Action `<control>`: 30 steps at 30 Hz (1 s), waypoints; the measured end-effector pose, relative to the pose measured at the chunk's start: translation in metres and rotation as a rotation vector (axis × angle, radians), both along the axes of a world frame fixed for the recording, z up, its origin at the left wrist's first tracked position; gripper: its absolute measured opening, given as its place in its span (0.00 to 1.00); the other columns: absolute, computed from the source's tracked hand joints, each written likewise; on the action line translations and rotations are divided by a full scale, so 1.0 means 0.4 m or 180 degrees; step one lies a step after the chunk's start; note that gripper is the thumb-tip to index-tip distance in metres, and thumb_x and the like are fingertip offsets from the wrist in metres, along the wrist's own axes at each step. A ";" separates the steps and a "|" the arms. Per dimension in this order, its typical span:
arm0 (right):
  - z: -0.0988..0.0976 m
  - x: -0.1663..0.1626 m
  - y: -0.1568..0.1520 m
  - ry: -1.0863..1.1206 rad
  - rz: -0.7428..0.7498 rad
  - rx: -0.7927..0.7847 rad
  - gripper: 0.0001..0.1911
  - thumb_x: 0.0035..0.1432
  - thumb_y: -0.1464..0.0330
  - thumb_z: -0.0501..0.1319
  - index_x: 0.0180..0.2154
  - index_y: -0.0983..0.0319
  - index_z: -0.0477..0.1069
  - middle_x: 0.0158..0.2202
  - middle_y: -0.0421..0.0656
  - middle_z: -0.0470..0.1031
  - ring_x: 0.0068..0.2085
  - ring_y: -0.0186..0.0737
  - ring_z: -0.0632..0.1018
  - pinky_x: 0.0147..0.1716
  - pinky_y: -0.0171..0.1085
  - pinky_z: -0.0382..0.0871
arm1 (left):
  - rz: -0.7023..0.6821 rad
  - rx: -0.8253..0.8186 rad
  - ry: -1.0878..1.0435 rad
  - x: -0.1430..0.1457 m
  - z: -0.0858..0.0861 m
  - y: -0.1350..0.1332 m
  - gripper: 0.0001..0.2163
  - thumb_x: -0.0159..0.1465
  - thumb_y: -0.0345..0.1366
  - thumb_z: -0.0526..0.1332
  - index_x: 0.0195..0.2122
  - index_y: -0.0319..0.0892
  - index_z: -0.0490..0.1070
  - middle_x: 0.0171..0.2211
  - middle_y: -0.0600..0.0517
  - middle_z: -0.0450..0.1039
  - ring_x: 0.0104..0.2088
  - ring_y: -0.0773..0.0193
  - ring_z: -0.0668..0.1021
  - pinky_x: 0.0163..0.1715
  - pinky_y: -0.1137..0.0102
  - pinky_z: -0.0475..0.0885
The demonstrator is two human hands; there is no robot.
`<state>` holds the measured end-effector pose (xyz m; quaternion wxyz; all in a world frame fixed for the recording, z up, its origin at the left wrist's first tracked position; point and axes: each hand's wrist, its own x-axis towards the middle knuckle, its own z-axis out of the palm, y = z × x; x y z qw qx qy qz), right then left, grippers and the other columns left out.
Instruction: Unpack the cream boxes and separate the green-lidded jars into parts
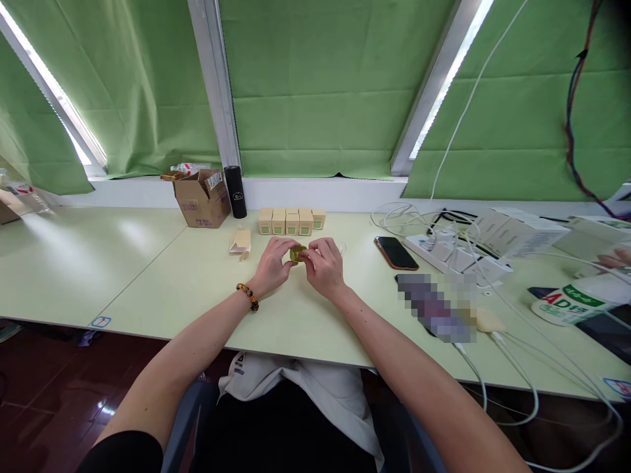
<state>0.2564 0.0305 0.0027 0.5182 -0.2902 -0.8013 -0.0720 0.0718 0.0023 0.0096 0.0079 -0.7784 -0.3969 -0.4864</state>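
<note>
Two bare hands meet at the centre of the frame over the pale green tabletop. The left hand and the right hand each pinch one small olive-green round object with closed fingers. It sits between the two hands, just in front of a row of boxes; the fingers cover most of it, so what it is cannot be made out. One brown-and-black bead bracelet circles the left wrist. Just behind the hands, five small cream cardboard boxes with green labels stand in a touching row, and a sixth cream box lies open to their left. Further to the upper left, one open brown cardboard carton holds contents too small to tell, with one black cylindrical flask just beside it. To the right lie one dark smartphone and one white power strip, and a pixelated patch hides something. Another person's hand is cut off at the right edge.
</note>
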 end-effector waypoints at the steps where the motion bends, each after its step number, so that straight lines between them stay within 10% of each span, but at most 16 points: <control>1: 0.003 0.000 -0.002 0.0054 0.0032 0.0037 0.12 0.70 0.68 0.58 0.36 0.57 0.79 0.37 0.49 0.71 0.43 0.50 0.71 0.40 0.48 0.70 | 0.0033 -0.0027 -0.0048 -0.004 -0.003 0.004 0.21 0.62 0.23 0.66 0.55 0.46 0.74 0.51 0.46 0.78 0.55 0.51 0.75 0.57 0.51 0.73; 12: -0.019 0.021 0.054 0.0380 -0.0422 -0.0282 0.11 0.70 0.68 0.57 0.35 0.56 0.77 0.37 0.45 0.83 0.46 0.51 0.75 0.48 0.51 0.68 | 0.0441 -0.0635 -0.1272 -0.031 -0.006 0.037 0.22 0.58 0.26 0.69 0.54 0.47 0.77 0.51 0.46 0.80 0.48 0.56 0.79 0.45 0.61 0.75; 21: -0.045 -0.019 0.114 -0.0769 -0.0700 -0.0663 0.12 0.61 0.78 0.61 0.34 0.59 0.82 0.43 0.50 0.81 0.52 0.54 0.69 0.50 0.52 0.62 | -0.0279 -0.2095 -0.2860 -0.038 -0.006 0.059 0.21 0.69 0.55 0.63 0.46 0.39 0.73 0.42 0.39 0.84 0.36 0.61 0.83 0.32 0.69 0.73; 30: -0.085 -0.044 0.144 -0.0867 -0.0784 -0.0601 0.12 0.58 0.78 0.62 0.33 0.59 0.83 0.42 0.51 0.79 0.52 0.54 0.68 0.53 0.54 0.61 | -0.0516 -0.2394 -0.3267 -0.051 -0.012 0.065 0.20 0.71 0.54 0.59 0.41 0.39 0.71 0.45 0.36 0.84 0.36 0.61 0.84 0.34 0.68 0.74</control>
